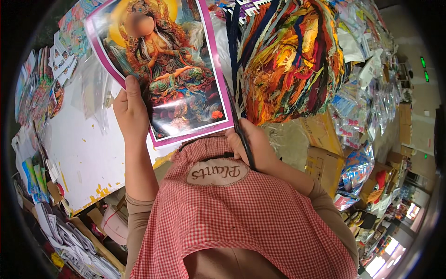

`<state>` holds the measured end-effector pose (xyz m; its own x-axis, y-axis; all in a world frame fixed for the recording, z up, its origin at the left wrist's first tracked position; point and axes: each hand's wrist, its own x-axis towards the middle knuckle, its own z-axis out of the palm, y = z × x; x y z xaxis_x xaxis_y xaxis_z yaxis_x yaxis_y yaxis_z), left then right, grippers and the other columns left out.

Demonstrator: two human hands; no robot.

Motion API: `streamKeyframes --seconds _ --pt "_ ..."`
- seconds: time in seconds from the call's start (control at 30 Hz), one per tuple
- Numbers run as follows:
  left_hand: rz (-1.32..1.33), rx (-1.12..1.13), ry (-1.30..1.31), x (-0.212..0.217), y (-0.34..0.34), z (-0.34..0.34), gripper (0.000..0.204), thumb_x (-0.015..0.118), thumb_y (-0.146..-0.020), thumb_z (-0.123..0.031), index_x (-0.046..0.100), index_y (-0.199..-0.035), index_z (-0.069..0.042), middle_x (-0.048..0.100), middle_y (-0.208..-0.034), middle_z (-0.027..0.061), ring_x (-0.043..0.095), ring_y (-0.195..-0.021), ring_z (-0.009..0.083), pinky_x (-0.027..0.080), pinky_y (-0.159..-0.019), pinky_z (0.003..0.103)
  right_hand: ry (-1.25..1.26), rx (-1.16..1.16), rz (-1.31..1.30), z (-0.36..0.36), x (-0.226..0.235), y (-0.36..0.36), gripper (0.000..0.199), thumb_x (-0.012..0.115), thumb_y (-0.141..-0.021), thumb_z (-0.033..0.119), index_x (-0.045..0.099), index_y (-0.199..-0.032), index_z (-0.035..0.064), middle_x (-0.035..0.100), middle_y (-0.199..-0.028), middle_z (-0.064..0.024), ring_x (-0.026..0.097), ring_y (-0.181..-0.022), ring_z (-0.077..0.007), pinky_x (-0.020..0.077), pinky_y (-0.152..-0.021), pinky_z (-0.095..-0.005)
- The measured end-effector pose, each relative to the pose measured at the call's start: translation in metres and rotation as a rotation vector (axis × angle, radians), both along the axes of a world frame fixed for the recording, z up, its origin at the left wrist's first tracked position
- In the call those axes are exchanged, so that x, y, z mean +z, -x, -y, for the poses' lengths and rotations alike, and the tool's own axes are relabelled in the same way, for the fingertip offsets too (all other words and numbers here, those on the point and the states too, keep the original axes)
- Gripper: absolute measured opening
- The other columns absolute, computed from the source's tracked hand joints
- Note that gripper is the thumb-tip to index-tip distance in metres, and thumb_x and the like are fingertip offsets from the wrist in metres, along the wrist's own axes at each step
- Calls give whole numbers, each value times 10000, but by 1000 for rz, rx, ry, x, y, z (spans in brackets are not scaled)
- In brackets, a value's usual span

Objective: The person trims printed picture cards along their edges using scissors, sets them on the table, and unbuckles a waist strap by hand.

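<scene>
Above the apron (241, 218), left hand (130, 114) pinches a print (172, 60); right hand (248, 142) grips threads (288, 60).

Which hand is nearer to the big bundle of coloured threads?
Right. The right hand sits just under the thread bundle, gripping a dark strand; the left hand holds the glossy picture, farther left.

single head fisheye view, looked steeply down from above, very near the red checked apron (241, 218), worktable (88, 158) at 9 o'clock
</scene>
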<state>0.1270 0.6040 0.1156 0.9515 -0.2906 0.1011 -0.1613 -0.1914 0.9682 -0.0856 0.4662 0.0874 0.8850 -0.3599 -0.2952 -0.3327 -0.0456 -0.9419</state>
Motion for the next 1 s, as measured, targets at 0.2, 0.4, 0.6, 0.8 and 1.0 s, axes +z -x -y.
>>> streamKeyframes --seconds 0.2,0.4,0.6,0.8,1.0 --pt "-54 16 115 4 9 10 441 444 -971 -361 620 -903 38 595 -810 -5 467 -705 46 381 -628 204 -64 12 -85 3 7 -3 226 534 -910 204 508 -972 -11 515 -630 -11 500 -494 -65 429 -464 -225" --pt "-123 -23 119 -8 3 1 430 442 -973 -349 620 -875 31 593 -799 -10 466 -703 46 379 -628 200 -32 19 -94 3 -6 -2 212 544 -892 133 503 -1024 -28 533 -635 -30 498 -486 -79 427 -458 -234" --pt "-97 -67 63 -3 15 4 425 434 -978 -339 605 -816 15 570 -764 -21 445 -684 41 368 -602 200 -6 -2 60 5 -19 -3 318 480 -806 -41 463 -1124 -43 543 -662 -52 512 -497 -101 425 -456 -233" --pt "-110 -47 32 -8 14 3 434 436 -976 -346 611 -805 13 576 -749 -17 446 -676 42 377 -600 201 -74 -8 -59 6 -18 -2 314 525 -816 -14 469 -1124 -39 560 -698 -52 518 -508 -86 412 -461 -214" --pt "-168 -104 -6 -14 16 0 450 449 -969 -364 599 -760 5 527 -683 -39 396 -620 38 336 -542 205 175 15 122 12 -27 -4 426 670 -800 123 472 -1140 -40 629 -945 -93 620 -810 -143 504 -708 -272"
